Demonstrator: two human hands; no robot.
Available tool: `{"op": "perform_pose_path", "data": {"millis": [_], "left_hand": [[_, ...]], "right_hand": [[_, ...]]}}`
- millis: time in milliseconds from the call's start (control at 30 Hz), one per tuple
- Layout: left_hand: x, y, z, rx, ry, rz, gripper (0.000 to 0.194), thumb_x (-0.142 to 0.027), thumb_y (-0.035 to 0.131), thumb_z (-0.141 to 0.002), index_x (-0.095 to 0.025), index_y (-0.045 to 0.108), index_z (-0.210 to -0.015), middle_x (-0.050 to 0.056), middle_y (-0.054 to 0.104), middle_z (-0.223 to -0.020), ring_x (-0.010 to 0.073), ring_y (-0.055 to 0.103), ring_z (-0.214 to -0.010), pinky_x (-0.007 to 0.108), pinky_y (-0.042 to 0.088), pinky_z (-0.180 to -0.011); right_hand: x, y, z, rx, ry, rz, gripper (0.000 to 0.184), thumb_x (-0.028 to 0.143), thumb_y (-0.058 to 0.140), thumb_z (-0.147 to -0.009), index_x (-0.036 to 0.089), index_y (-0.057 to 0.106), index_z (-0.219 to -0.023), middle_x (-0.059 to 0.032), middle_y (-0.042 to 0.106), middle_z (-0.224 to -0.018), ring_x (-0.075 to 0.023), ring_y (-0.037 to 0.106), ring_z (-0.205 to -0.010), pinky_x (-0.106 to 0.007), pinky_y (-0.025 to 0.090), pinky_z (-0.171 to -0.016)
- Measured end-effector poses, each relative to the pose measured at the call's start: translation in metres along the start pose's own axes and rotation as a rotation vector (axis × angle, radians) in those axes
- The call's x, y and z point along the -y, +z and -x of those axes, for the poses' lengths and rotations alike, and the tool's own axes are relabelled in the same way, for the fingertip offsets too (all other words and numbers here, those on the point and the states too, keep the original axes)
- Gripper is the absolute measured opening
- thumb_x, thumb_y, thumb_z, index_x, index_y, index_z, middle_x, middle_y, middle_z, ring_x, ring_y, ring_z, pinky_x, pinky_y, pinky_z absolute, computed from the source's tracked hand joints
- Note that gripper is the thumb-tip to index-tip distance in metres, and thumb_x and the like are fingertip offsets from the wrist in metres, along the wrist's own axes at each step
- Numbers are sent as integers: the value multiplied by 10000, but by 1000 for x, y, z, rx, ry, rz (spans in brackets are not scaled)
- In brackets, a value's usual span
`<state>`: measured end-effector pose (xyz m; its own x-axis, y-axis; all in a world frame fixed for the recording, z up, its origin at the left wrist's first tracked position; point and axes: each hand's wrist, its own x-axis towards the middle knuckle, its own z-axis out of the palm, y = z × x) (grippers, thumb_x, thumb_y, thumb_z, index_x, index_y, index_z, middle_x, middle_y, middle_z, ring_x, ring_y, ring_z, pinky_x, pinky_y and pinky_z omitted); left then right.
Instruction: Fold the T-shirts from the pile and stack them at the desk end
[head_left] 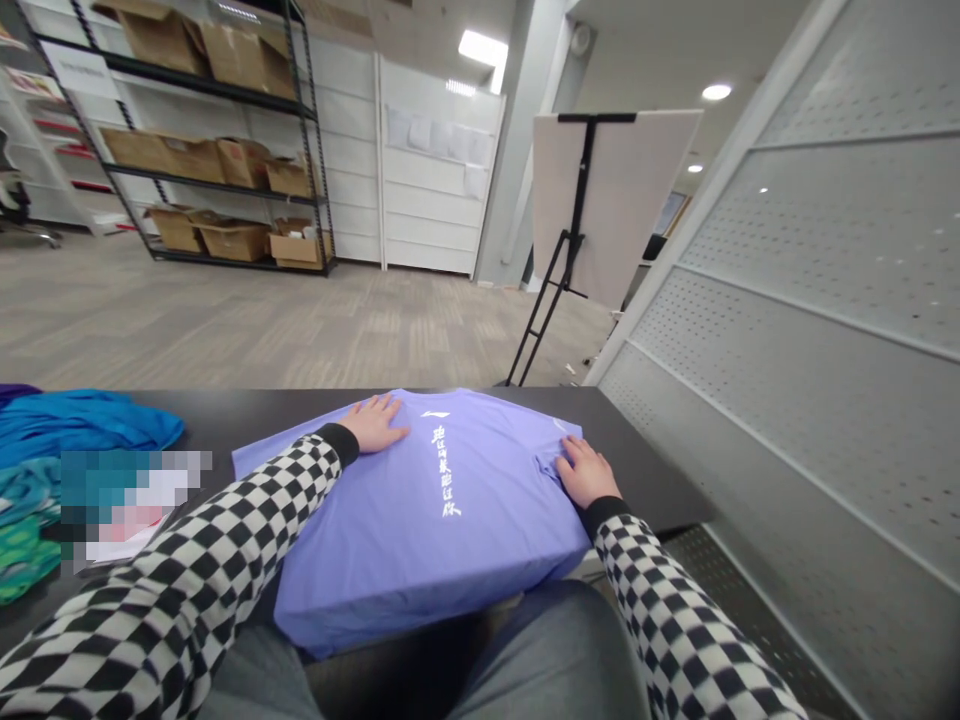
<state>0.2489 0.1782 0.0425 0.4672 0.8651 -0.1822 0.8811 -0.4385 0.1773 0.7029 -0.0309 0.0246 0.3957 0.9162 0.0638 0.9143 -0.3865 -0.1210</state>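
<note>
A lilac T-shirt [420, 520] with white lettering down its middle lies spread on the dark table [225, 420], its lower edge hanging over the near side. My left hand [375, 422] lies flat on the shirt's upper left part, fingers stretched out. My right hand [583, 470] rests on the shirt's right edge, fingers bent down onto a wrinkled bit of cloth near the sleeve; whether it pinches the cloth is unclear. Both arms wear black-and-white checked sleeves.
Blue, teal and green garments [67, 430] lie piled at the table's left end. A perforated grey partition [810, 350] runs along the right. Behind the table stand a black easel with a board [592, 200] and metal shelves with cardboard boxes [217, 160].
</note>
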Motion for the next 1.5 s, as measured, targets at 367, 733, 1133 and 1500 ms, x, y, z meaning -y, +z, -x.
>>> {"op": "perform_pose_path", "data": {"millis": [367,733,1133,1500], "left_hand": [[-107,2,-56,-141,319,18,669,-489,388,-1140,-196,488,-1732,154,409,-1847,323,356,-1730,569,278,-1409],[-158,19,-111,-90,468,3,676,-442,360,-1146,-188,449,-1766,165,346,-1870,343,326,-1744,621,209,-1421],[-161,13,-106,-65,420,-31,756,-596,368,-1131,-217,411,-1784,143,293,-1896,333,277,-1760,589,152,-1426],[-255,30,-84,-31,566,18,781,-632,406,-1114,-201,455,-1763,165,348,-1872,372,314,-1743,623,211,-1412]], "right_hand": [[-4,6,-4,-52,59,-94,657,447,377,-1147,136,568,-1692,-138,448,-1825,-329,373,-1713,-572,267,-1408],[3,-1,0,-51,69,-34,602,259,420,-1092,161,634,-1647,-122,500,-1794,-328,443,-1673,-570,312,-1393],[2,7,-3,-101,159,-77,573,308,348,-1147,133,638,-1610,-166,498,-1790,-362,418,-1677,-568,292,-1386],[7,3,2,-133,173,-116,495,328,422,-1138,187,709,-1516,-128,563,-1747,-343,457,-1647,-593,290,-1386]]}}
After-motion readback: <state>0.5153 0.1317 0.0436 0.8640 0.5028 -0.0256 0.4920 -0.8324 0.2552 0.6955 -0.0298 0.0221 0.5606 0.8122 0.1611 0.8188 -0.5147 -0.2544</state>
